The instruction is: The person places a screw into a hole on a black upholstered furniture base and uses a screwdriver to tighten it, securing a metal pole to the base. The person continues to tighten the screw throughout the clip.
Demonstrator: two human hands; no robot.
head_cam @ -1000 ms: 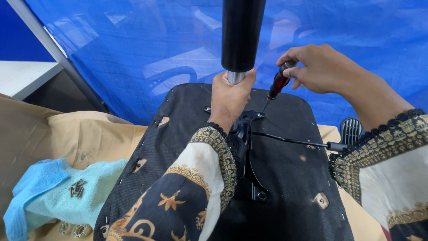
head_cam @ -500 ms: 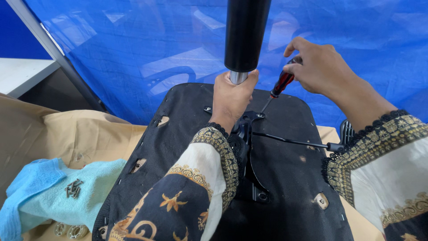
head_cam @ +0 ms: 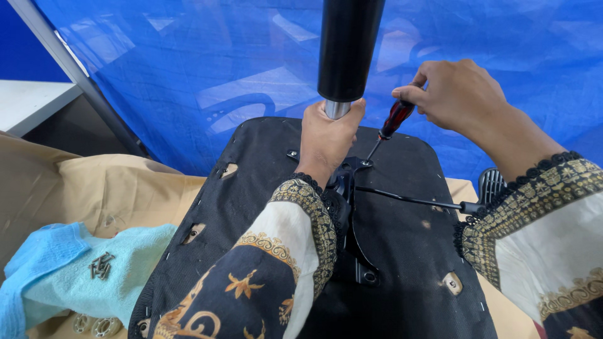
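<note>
An upturned black chair seat point(head_cam: 251, 182) lies in front of me with a black metal bracket point(head_cam: 352, 251) fixed to its underside. My left hand point(head_cam: 328, 139) is wrapped around the silver stem just under the black gas cylinder point(head_cam: 348, 47) that rises from the bracket. My right hand point(head_cam: 455, 94) grips a screwdriver point(head_cam: 391, 125) with a red and black handle; its tip rests on the bracket's far corner. A thin black lever rod point(head_cam: 408, 199) runs from the bracket to the right.
A light blue towel point(head_cam: 69, 276) lies at the lower left with several small screws point(head_cam: 100, 265) on it. Tan cardboard point(head_cam: 119, 188) lies under the seat. A blue tarp point(head_cam: 188, 69) hangs behind, and a white surface point(head_cam: 28, 103) sits far left.
My right hand has shifted a little on the screwdriver handle, turning it. My left hand has stayed on the stem.
</note>
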